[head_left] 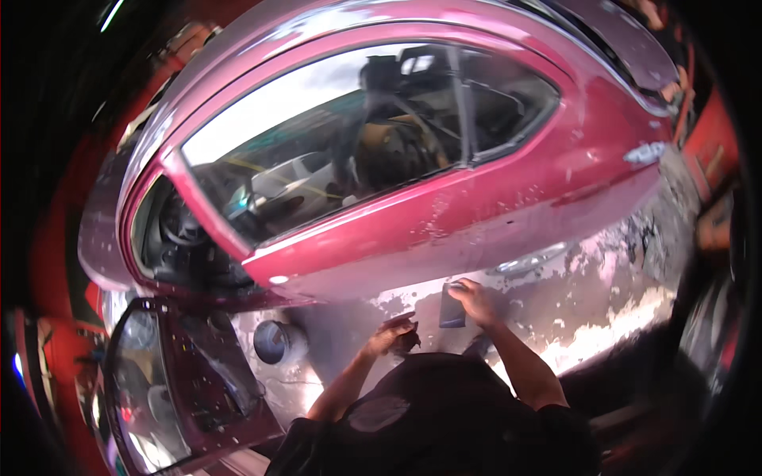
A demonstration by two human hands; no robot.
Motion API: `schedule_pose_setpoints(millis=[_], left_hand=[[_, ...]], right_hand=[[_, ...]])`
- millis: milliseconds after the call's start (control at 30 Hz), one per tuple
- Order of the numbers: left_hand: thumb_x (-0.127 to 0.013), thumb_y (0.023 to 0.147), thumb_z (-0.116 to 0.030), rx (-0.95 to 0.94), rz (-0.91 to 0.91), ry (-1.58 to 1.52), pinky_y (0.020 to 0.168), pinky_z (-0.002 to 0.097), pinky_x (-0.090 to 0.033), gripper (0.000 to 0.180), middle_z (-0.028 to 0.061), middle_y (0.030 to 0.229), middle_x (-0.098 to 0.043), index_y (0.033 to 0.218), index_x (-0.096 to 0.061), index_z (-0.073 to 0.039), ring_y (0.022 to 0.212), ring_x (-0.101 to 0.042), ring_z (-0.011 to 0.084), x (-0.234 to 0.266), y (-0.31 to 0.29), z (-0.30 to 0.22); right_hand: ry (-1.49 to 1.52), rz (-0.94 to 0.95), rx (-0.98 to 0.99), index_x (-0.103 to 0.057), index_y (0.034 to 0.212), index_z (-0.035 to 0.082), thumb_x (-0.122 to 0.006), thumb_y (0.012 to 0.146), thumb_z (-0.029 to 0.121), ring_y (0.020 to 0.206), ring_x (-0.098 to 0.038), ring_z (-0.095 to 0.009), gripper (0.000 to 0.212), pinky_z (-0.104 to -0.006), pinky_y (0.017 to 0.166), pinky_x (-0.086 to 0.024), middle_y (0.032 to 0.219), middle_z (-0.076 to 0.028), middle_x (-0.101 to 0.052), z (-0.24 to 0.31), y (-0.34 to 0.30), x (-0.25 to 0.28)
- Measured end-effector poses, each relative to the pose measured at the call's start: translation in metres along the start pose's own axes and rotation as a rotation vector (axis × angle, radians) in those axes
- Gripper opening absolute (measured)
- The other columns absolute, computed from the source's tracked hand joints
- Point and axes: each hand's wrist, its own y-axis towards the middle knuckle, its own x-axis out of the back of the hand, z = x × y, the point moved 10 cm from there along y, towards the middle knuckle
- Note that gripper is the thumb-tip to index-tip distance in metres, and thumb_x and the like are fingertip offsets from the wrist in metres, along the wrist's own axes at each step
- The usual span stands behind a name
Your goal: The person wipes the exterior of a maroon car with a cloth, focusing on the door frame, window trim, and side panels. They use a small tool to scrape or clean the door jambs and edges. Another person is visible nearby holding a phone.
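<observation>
The side of a pink-red car (476, 194) fills the view in front of me, its lower body dull and pale in patches. My right hand (476, 300) is closed on the upper end of a dark grey rectangular sheet (452, 308), which hangs down below the car's sill. To its left, my left hand (385, 337) is closed around something small and dark (408, 341), blurred and partly covered by the fingers. Both hands are held in front of my body, apart from each other, close to the car's lower edge.
An open car door (214, 373) stands at the lower left. Between it and me is a round bucket (274, 343) on the wet, patchy floor (603, 278). Red structures (706, 151) border the right side. The car's front opening (182, 238) is at the left.
</observation>
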Motion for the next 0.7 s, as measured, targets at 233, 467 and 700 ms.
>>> schedule_pose_setpoints(millis=[233,467,700], left_hand=[[-0.078,0.09,-0.045,-0.019,-0.438,-0.168,0.073,0.0286,-0.055,0.054,0.0077,0.102,-0.069,0.12,-0.068,-0.001,0.083,-0.067,0.0132,0.102,-0.085,0.01],[-0.071,0.097,-0.029,-0.294,-0.421,-0.637,0.06,0.0302,-0.057,0.032,0.0073,0.09,-0.072,0.114,-0.07,-0.001,0.069,-0.068,0.0157,0.212,-0.181,0.017],[-0.063,0.102,-0.031,-0.671,-0.63,-1.072,0.073,0.0344,-0.059,0.036,0.0094,0.105,-0.071,0.125,-0.062,-0.003,0.086,-0.069,0.0204,0.319,-0.284,0.022]], right_hand=[[0.066,0.685,0.122,-0.069,0.1,-0.003,-0.073,0.089,0.018,0.085,-0.06,-0.012,0.023,-0.0283,0.075,-0.048,0.089,-0.004,-0.067,0.088,-0.001,-0.263],[-0.02,0.852,-0.034,-0.065,0.124,-0.003,-0.071,0.094,0.02,0.103,-0.067,-0.018,0.038,-0.0308,0.088,-0.053,0.111,-0.011,-0.071,0.081,-0.019,-0.433],[0.215,1.251,-0.252,-0.049,0.145,0.002,-0.066,0.098,0.038,0.119,-0.06,-0.019,0.061,-0.0359,0.099,-0.049,0.131,-0.009,-0.063,0.057,-0.075,-0.59]])
